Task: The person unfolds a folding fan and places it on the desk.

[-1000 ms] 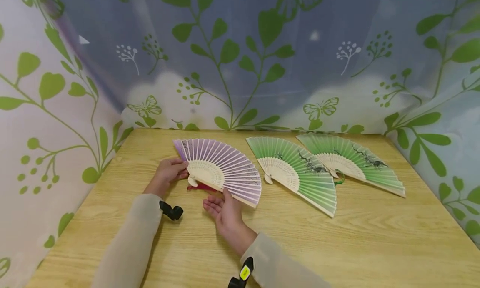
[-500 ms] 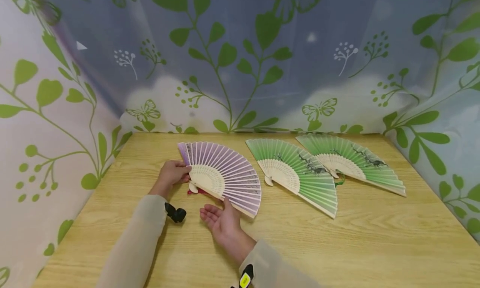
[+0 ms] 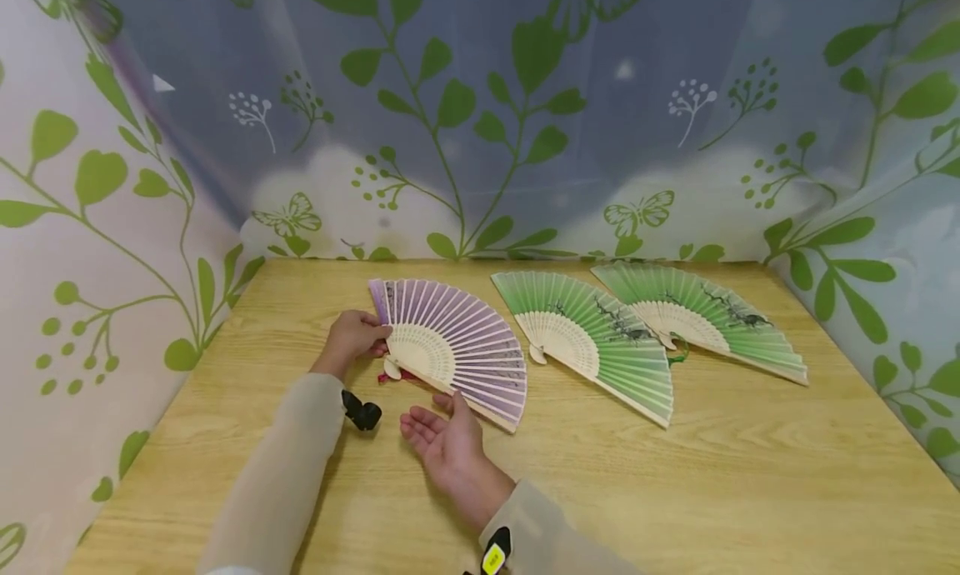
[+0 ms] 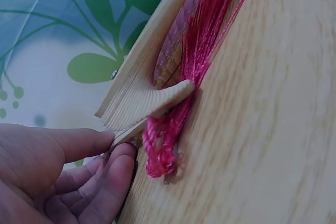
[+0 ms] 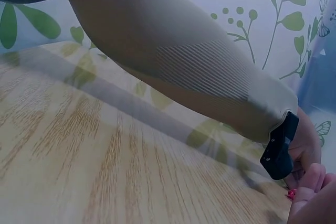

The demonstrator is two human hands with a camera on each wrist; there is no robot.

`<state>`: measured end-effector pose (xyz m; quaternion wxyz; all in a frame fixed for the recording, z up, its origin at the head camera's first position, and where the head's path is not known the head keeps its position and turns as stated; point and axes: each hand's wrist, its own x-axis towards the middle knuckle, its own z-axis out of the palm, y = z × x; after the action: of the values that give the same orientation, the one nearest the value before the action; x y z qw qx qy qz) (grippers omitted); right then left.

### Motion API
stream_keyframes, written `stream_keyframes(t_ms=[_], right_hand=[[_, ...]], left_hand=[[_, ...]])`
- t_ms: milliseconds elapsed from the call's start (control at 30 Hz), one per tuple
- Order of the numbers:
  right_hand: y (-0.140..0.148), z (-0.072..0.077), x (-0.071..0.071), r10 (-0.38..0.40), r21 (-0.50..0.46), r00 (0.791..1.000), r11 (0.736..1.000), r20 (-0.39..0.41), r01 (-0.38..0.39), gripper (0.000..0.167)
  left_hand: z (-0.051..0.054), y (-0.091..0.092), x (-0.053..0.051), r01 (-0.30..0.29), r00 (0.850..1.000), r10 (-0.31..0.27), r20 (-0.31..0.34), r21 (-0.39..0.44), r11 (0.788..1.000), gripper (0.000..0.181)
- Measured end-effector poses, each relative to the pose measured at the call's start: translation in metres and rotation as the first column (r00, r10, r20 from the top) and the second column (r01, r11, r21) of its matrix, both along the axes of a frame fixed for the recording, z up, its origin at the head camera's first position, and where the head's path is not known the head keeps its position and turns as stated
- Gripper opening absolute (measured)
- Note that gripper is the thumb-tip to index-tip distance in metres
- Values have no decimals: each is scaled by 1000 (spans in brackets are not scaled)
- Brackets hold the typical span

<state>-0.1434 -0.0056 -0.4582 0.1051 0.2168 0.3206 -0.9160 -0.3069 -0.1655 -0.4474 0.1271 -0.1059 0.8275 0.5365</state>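
Note:
The purple folding fan (image 3: 450,342) is spread out on the left, its pale ribs meeting at the lower left. My left hand (image 3: 354,340) pinches its left edge near the pivot; in the left wrist view the thumb and fingers (image 4: 113,169) hold the outer rib. A red tassel (image 4: 194,61) hangs from the pivot onto the table. At the fan's lower edge, my right hand (image 3: 453,458) lies palm up with fingers extended, the thumb tip touching or very near the edge. Two green folding fans, one nearer (image 3: 592,333) and one farther (image 3: 701,312), lie spread to the right.
A wooden table (image 3: 712,492) carries the fans. Patterned cloth (image 3: 480,142) with green leaves and butterflies encloses the back and both sides. A green tassel (image 3: 679,350) lies between the green fans.
The purple fan has shifted slightly right, with my left hand moving along. My right hand has come slightly down, its thumb lower on the fan's edge. The green fans have stayed put.

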Motion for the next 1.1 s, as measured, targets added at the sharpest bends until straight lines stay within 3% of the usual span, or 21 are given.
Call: stream_keyframes(t_ms=[233,467,633,767,867,933,1000,1100], right_hand=[[-1,-2,2,-1,3,1000,1000,7,1,24],[1,0,2,0,24,1000,1000,2,0,24],[8,3,3,40,42,999,998,-10,-40,25],[21,11,-6,87,91,994,993,-69,-80,21],[36,18,-16,118,141,986,985,-117,-101,21],[47,23,-23,134,185,981,977,-138,-108,22],[58,26,-29,151,233,976,966,-157,-112,23],[74,31,-38,175,317,968,942,-177,-112,23]], left_hand=[[1,0,3,3,1000,-2,7,-46,999,34],[1,1,3,8,999,-13,-47,-114,994,38],[2,1,6,-6,999,1,-34,-148,989,37],[6,1,8,1,996,-24,-81,-274,962,38],[11,3,10,-4,988,-58,-141,-403,915,43],[16,5,12,1,986,-76,-151,-441,897,49],[19,8,13,8,985,-85,-151,-451,892,58],[23,15,14,19,984,-94,-154,-430,903,66]])
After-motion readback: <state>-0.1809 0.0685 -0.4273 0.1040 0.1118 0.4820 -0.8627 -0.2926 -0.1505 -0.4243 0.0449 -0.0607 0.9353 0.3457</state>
